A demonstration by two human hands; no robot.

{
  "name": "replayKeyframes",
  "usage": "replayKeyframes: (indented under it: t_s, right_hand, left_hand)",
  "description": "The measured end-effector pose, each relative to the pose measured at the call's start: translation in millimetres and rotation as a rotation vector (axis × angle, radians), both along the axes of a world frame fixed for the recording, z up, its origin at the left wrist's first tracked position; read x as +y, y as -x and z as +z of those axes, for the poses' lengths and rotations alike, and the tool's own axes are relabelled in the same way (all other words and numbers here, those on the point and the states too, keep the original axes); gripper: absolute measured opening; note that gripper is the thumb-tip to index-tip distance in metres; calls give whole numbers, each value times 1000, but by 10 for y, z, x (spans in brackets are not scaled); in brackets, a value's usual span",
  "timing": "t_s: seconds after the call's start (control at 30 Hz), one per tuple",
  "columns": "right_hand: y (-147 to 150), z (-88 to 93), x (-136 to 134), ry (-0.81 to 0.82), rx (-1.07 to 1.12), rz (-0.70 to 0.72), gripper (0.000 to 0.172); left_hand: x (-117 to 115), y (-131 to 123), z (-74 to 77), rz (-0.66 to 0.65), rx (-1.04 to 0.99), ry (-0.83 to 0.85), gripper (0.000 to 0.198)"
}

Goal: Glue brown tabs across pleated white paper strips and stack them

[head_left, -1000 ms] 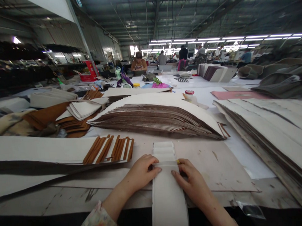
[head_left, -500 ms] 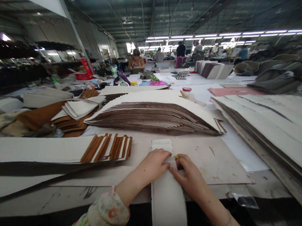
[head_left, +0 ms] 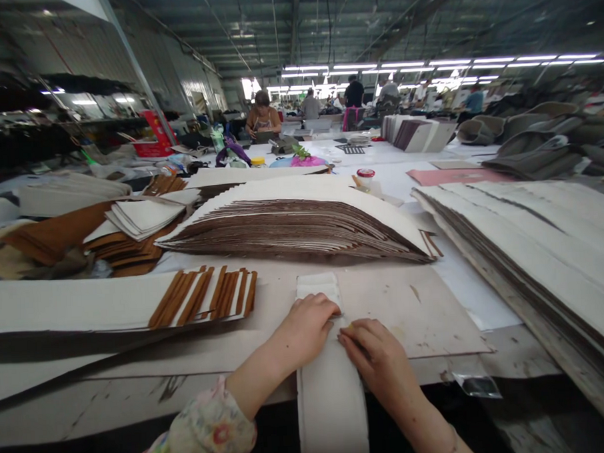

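Note:
A long pale fabric-like strip runs from the near edge away from me across the table, with a layered or folded part at its far end. My left hand lies over the strip just short of that end, fingers bent down onto it and closed around its right edge. Close beside it, my right hand is in a pinch, thumb and forefinger together at the strip's right edge. A yellowish patch shows at the forefinger's tip. Whatever sits between those fingertips is hidden.
Behind my hands is a bowed stack of white-topped brown pieces. Long white strips with brown ends lie left; a stack of large pale sheets lies right. A small clear plastic bag rests near the front edge. A co-worker sits beyond.
My right thumb and forefinger have closed together, and the hand has moved slightly nearer me. My left thumb has drawn in toward its fingers. The whole view has shifted a little.

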State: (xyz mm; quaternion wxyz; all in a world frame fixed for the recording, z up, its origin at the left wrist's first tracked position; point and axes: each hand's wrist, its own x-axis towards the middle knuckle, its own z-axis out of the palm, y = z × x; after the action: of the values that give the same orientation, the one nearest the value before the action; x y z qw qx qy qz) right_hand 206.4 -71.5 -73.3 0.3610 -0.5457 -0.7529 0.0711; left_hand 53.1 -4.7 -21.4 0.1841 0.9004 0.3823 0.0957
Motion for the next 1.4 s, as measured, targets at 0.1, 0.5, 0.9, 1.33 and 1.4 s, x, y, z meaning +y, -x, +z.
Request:
replayKeyframes:
  t_s: [0.1,0.5,0.9,1.33,1.4]
  right_hand:
    - [-6,-16,5,1,-8,0,16]
    - [14,17,8,-1,11,-13,17]
    - [66,101,110,54,217,-8,36]
    - [152,133,117,72,-125,45,33]
    - [147,164,137,89,-167,64,34]
  left_hand:
    - [-32,-9,9,-10,36,-50,18]
    - [-108,14,-14,-84,103,-155,22]
    - [-155,68,-55,-71,96,-188,21]
    - [-27,259,-77,65,-85,-8,15]
    - [8,339,-82,53,-127,36,16]
